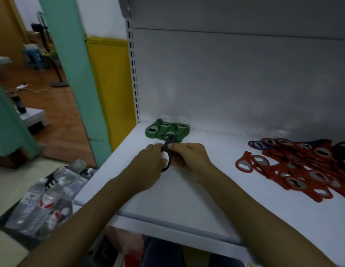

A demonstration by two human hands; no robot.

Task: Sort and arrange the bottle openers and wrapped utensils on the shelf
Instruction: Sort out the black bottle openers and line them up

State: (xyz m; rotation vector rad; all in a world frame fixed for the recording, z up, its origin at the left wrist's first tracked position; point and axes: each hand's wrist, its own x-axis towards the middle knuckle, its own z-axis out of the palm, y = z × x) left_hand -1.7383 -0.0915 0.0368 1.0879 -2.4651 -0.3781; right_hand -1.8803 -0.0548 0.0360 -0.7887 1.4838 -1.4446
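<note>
Both of my hands grip a small stack of black bottle openers [167, 151] held on edge above the white shelf [187, 199]. My left hand [148, 164] pinches it from the left and my right hand [189, 157] from the right. Just behind them, at the shelf's back left corner, lies a stack of green bottle openers [165, 131]. On the right of the shelf spreads a loose pile of red bottle openers [295, 166], with a blue one [256, 145] and a black one [343, 151] at its far edge. No wrapped utensils are visible.
The shelf's grey back panel [235, 83] rises behind the openers, with a slotted upright [133, 74] at its left. Below the shelf's left end lie packs of water bottles [46, 199] on the floor. A teal pillar [71, 64] and a yellow panel [112, 83] stand left.
</note>
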